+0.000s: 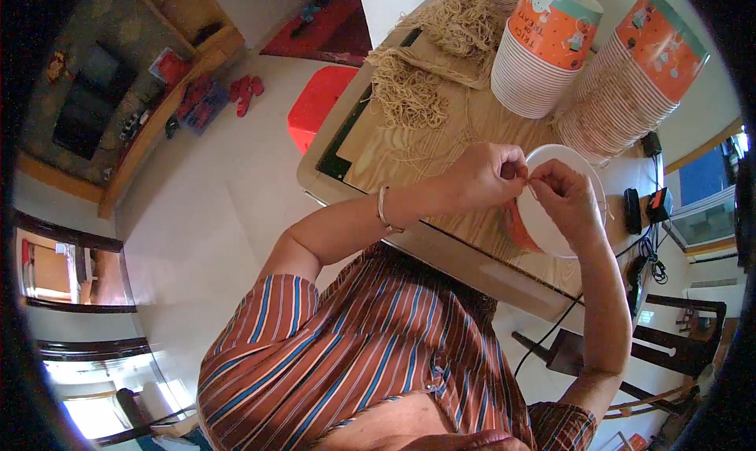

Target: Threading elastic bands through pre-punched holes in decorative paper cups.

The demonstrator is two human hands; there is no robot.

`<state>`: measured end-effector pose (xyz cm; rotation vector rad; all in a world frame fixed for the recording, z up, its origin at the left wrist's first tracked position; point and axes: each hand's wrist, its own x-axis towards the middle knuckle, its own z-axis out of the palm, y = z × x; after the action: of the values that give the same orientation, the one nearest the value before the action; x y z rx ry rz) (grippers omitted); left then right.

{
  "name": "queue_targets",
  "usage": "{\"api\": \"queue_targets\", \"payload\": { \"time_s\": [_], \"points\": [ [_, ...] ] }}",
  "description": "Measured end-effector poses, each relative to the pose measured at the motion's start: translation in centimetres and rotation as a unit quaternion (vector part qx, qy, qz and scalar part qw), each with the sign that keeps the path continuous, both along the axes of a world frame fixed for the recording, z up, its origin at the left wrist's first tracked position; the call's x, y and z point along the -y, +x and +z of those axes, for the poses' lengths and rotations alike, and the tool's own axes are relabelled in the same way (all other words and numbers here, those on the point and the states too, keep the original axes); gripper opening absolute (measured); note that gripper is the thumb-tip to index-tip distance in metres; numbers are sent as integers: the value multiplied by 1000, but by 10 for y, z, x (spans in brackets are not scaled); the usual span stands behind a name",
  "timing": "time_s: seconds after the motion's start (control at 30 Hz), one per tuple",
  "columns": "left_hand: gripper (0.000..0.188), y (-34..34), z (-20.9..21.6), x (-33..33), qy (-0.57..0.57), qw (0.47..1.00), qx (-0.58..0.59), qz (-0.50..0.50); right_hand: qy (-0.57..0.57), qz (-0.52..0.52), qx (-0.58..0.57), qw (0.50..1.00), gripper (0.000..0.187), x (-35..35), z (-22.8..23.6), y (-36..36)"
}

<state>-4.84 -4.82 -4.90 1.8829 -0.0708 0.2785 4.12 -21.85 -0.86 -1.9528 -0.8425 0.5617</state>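
Observation:
My left hand (490, 175), wearing a bangle at the wrist, is closed with thumb and fingertips pinched together. Opposite it, my right hand (565, 197) pinches too, and the fingertips of both nearly meet on a short bit of tan twine (532, 186). Directly beneath them is a paper bucket (543, 229), white inside with an orange printed side, its wide mouth facing up toward me. Another thin strand shows at the bucket's right rim. How the twine runs between my fingers is mostly hidden.
Tan twine bundles (409, 93) lie loose on the wooden table (465, 238). Two tall stacks of nested buckets, a nearer stack (539, 65) and a right-hand stack (622, 97), stand at the back. A red stool (319, 105) is left of the table; black cables (652, 254) hang at right.

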Motion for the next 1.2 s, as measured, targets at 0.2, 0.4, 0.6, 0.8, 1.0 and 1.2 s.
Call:
{"api": "queue_targets", "payload": {
  "time_s": [0.2, 0.4, 0.6, 0.8, 1.0, 1.2],
  "points": [
    [11, 2, 1, 0, -20, 1000, 9, 0, 6, 41, 51, 998, 12, 4, -6, 5],
    [12, 1, 6, -1, 28, 999, 12, 10, 17, 39, 64, 997, 12, 3, -9, 6],
    [12, 3, 1, -2, -4, 1000, 2, -2, 12, 36, 67, 997, 13, 3, -7, 5],
    [9, 4, 0, -3, -51, 998, -22, -31, 10, 11, 42, 999, 15, 3, -9, 6],
    [8, 5, -6, -3, -41, 999, -3, -6, -82, -44, -108, 990, 16, 3, 11, -1],
    [7, 5, -5, -1, -39, 999, -33, -6, -68, 18, -154, 986, 18, 5, 11, 0]
  ]
}}
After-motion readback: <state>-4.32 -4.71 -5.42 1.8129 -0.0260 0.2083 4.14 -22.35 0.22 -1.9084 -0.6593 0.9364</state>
